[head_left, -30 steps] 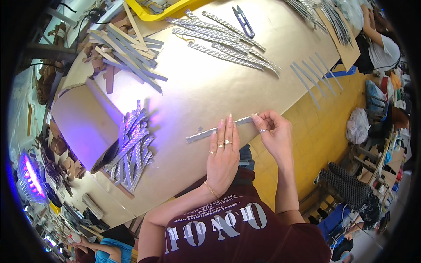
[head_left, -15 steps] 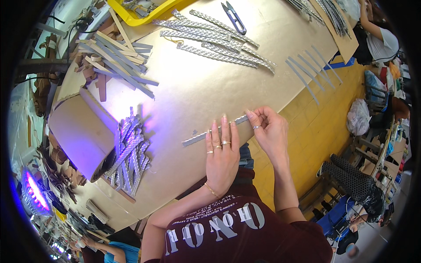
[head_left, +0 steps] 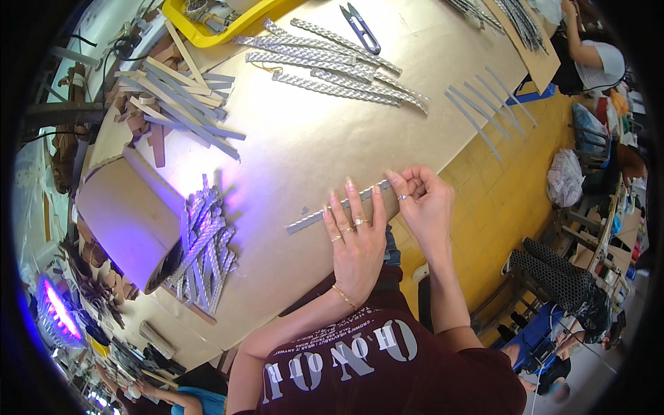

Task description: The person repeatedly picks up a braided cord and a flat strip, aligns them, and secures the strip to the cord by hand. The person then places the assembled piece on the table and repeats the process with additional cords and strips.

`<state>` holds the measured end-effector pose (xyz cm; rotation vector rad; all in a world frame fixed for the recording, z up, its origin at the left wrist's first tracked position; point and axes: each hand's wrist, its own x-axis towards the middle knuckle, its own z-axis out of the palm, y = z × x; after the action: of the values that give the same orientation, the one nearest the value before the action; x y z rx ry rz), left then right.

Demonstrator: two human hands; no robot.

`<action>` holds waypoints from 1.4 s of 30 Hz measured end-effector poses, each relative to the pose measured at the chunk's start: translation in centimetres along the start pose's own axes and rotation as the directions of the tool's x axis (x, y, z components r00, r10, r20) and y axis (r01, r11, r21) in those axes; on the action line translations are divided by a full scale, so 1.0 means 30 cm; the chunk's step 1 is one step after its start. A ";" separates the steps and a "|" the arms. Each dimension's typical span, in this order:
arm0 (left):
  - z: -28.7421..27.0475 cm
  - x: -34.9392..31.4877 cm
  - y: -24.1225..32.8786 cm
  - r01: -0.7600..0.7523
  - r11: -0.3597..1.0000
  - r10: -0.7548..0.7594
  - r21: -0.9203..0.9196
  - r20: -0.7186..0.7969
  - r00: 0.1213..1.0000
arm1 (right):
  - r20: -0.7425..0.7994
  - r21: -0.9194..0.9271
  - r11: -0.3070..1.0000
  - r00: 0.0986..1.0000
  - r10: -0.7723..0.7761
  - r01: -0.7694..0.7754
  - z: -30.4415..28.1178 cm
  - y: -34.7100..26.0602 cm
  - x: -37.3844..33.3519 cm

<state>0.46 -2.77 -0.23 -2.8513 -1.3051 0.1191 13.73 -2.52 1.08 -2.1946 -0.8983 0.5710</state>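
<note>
A narrow grey strip with a silver braid along it (head_left: pixel 308 222) lies slantwise on the table near its front edge. Across its middle my left hand (head_left: pixel 357 242) rests flat, fingers spread and pressing it down. At the strip's right end my right hand (head_left: pixel 422 200) pinches it between thumb and forefinger, the other fingers curled. The fingers of my left hand hide part of the strip. Farther off lie several loose silver braided strips (head_left: pixel 325 62). A bundle of similar braided strips (head_left: pixel 207 252) sits to the left.
A brown cardboard roll (head_left: pixel 128 214) stands by the bundle, near a glowing purple lamp (head_left: pixel 59 311). Grey and tan strips (head_left: pixel 183 104) are heaped at the far left. Thread snips (head_left: pixel 361 31) and a yellow tray (head_left: pixel 207 34) lie beyond. Thin grey strips (head_left: pixel 484 114) overhang the right edge.
My left hand has slid slightly to the right along the strip, its fingers a little wider apart. My right hand keeps its pinch at the end. The view has shifted slightly.
</note>
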 end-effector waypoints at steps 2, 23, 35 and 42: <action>0.001 0.000 0.000 -0.002 1.000 0.002 0.009 -0.009 1.000 | 0.001 -0.013 1.000 1.000 -0.011 0.011 -0.002 0.002 0.003; 0.041 -0.021 -0.229 -0.009 0.871 -0.138 -0.490 -0.263 0.955 | -0.233 0.053 0.998 0.972 -0.005 0.018 0.006 0.039 0.025; -0.082 -0.353 -0.418 0.108 0.904 -0.187 -0.413 -0.155 0.970 | -0.190 -0.475 0.879 0.973 -0.130 0.025 -0.225 0.168 0.403; -0.173 -0.382 -0.590 0.340 0.917 -0.397 -0.207 -0.423 0.814 | -0.150 -0.477 0.879 0.985 -0.081 0.000 -0.234 0.156 0.409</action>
<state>-20.02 0.29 6.35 -2.4100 -1.7446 -0.6183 28.17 1.03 0.68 -2.6054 -1.0777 0.1446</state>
